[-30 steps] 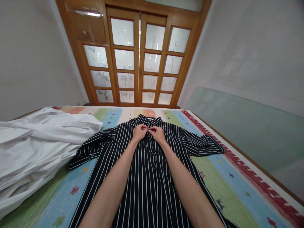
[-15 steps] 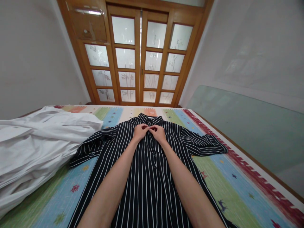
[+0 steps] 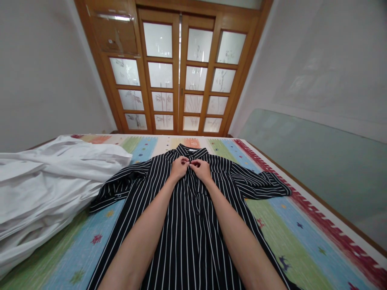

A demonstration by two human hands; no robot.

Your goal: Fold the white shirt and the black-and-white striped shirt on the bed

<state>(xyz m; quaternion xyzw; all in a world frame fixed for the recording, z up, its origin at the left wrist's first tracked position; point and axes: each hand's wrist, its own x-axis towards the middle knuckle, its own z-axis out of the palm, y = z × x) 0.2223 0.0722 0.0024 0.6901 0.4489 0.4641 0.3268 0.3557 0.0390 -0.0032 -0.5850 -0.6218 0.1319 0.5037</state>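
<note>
A black shirt with white stripes (image 3: pixel 181 225) lies front side up, its collar pointing away from me and its sleeves spread to both sides. Just below the collar, my left hand (image 3: pixel 179 167) pinches the front edge of the shirt. My right hand (image 3: pixel 201 169) is closed on the same front opening, fingertips nearly touching those of the left. Whatever small part lies between the fingertips, such as a button, is too small and covered to make out. Below the hands the shirt's front runs down in loose folds.
A crumpled white cloth garment (image 3: pixel 60 177) lies at the left, against the striped shirt's left sleeve. Under both is a colourful patterned bedspread (image 3: pixel 302 225). A pale green board (image 3: pixel 302 149) stands along the right side. Wooden glazed doors (image 3: pixel 178 76) close off the far end.
Both hands stay at the shirt front below the collar. The left fingers have shifted very slightly, and the whole view has moved a little.
</note>
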